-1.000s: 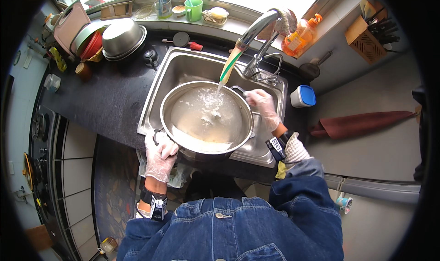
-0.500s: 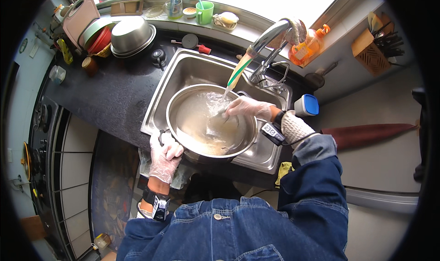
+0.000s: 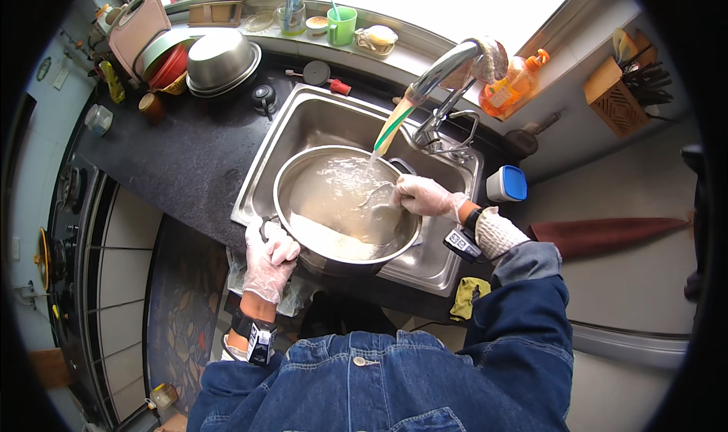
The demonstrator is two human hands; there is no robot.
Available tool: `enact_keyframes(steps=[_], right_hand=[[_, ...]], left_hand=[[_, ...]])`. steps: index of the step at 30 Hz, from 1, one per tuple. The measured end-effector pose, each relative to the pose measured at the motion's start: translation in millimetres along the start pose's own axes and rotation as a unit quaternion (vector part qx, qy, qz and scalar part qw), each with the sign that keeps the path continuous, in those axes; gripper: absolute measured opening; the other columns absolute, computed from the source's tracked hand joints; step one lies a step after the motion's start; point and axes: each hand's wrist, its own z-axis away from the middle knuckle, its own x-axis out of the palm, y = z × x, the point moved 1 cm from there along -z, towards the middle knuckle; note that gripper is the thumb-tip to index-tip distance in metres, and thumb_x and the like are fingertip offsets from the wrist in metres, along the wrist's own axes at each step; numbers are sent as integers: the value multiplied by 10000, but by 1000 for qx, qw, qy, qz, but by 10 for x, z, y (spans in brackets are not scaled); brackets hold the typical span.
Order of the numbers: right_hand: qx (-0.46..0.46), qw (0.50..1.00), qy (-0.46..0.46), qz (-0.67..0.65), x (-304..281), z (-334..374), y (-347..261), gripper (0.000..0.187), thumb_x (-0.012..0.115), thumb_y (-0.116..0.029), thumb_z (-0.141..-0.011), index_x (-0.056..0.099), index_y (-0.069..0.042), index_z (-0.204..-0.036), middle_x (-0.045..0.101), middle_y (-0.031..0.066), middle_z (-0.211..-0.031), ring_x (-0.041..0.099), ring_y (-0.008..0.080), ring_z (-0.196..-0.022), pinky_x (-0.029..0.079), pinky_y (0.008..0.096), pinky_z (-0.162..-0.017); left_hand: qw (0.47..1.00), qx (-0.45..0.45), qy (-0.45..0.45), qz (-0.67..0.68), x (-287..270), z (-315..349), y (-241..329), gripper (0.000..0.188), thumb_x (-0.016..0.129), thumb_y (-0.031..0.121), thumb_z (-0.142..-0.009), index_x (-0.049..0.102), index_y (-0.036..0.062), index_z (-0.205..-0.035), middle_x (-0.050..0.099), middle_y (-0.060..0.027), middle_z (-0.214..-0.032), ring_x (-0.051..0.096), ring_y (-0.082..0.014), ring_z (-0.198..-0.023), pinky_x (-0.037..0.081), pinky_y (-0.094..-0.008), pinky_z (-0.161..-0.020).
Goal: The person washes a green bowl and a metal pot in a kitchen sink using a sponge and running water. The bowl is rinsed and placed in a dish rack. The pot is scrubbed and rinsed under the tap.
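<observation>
A wide steel pot [image 3: 282, 175] sits over the sink, holding cloudy water with a pale layer along its near side. My left hand [image 3: 269, 259], in a clear glove, is closed around the dark handle at the pot's near left. At the right rim is my gloved right hand [image 3: 431, 197], its fingers curled together. A thin curved shape shows in the water beside those fingers; what they hold, if anything, I cannot make out. Water runs into the pot from the faucet [image 3: 455, 54] through a yellowish hose with a green stripe [image 3: 392, 126].
Around the pot lies the steel double sink [image 3: 262, 147]. Stacked metal bowls [image 3: 220, 59] stand at the back left. An orange soap bottle [image 3: 509, 84], a blue-lidded container [image 3: 509, 183] and a knife block [image 3: 616, 98] are on the right. A yellow cloth [image 3: 470, 297] hangs at the counter edge.
My right hand has moved right, from over the water to the pot's rim. The pale layer at the near side shows more plainly. My left hand keeps its hold.
</observation>
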Motion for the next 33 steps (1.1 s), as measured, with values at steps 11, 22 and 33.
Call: enact_keyframes(steps=[11, 22, 33], right_hand=[[-36, 970, 236, 36, 585, 430, -93, 367, 358, -273, -887, 485, -81, -601, 486, 88, -617, 500, 306, -659, 388, 377, -654], [137, 720, 574, -366, 921, 26, 205, 501, 375, -331, -957, 393, -63, -533, 354, -24, -465, 318, 87, -421, 241, 278, -416], [114, 531, 649, -533, 1170, -194, 76, 487, 416, -339, -946, 409, -100, -522, 398, -32, -477, 364, 66, -438, 266, 236, -426]], left_hand=[[999, 15, 20, -22, 219, -284, -14, 488, 363, 380, -935, 318, 173, -496, 218, 39, -424, 228, -126, -350, 288, -288, -448], [998, 50, 19, -36, 832, -773, -65, 392, 386, 177, -887, 288, 156, -508, 231, 31, -465, 237, -112, -390, 294, -272, -468], [988, 17, -80, -128, 1577, -797, -109, 373, 372, 299, -949, 345, 149, -608, 274, 41, -526, 302, -105, -449, 319, -275, -520]])
